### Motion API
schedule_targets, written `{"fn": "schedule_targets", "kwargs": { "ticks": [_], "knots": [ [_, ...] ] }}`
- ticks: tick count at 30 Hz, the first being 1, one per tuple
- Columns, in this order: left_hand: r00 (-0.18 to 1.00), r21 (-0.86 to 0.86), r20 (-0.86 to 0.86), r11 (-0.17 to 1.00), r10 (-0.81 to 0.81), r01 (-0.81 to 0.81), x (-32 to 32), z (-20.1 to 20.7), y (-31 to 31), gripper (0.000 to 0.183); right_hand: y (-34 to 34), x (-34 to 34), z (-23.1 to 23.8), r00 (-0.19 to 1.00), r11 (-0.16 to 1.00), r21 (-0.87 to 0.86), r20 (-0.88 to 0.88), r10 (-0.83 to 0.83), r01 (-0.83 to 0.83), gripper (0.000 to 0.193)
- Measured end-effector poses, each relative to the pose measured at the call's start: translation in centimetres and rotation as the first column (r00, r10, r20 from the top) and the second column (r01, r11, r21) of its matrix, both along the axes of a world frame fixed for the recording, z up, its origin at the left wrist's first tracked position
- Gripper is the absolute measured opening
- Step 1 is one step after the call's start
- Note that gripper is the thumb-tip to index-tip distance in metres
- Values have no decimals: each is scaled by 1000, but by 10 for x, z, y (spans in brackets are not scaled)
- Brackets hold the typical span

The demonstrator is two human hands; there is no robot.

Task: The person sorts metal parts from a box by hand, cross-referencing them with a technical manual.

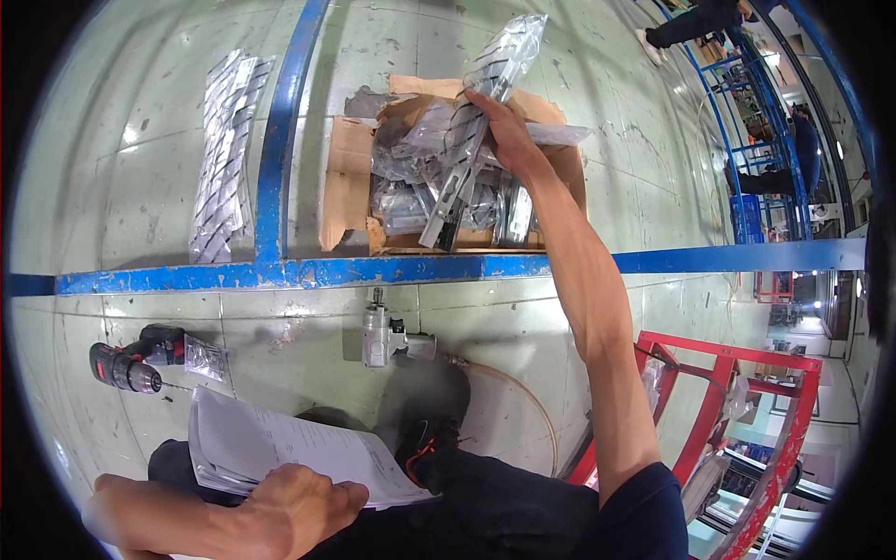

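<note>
Right hand [511, 140]: we're clamping the fingers on a plastic-wrapped metal rail [464, 135], holding it at a slant.
Rail position: hanging over the open cardboard box [345, 182], which is holding more bagged parts [397, 201].
Left hand [303, 509]: we're curling the fingers at the near edge of the paper stack [289, 439]; can't tell if they're pinching it.
Floor [271, 341], our side of the blue bar [373, 273]: cordless drill [123, 368] and air tool [376, 340] are lying apart.
Left of box: striped wrapped bundle [224, 154] is lying flat.
</note>
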State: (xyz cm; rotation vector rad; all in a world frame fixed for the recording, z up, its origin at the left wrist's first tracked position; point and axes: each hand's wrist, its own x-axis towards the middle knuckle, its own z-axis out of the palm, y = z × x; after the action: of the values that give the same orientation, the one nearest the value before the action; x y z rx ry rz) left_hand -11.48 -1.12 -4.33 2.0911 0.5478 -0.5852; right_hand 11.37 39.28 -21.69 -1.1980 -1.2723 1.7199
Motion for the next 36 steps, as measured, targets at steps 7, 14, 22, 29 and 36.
{"fn": "schedule_targets", "kwargs": {
  "ticks": [7,14,22,29,36],
  "knots": [
    [998,-34,19,997,65,-65,1,-4,-1,31,7,-15,4,986,989,140,159,-58,35,34],
    [936,74,299,973,186,-217,-8,-22,-18,36,2,-19,-31,982,995,34,167,84,-91,28],
    [999,-9,-39,1000,17,-18,6,-2,4,39,-76,-23,-73,953,965,177,266,141,-192,44],
    [996,0,-69,999,47,-47,6,-2,-3,33,-102,-11,-78,936,976,24,287,202,-218,83],
    [998,47,-23,997,56,-55,2,-3,-17,36,-92,-12,-32,789,883,267,592,165,-385,80]
  ]
}}
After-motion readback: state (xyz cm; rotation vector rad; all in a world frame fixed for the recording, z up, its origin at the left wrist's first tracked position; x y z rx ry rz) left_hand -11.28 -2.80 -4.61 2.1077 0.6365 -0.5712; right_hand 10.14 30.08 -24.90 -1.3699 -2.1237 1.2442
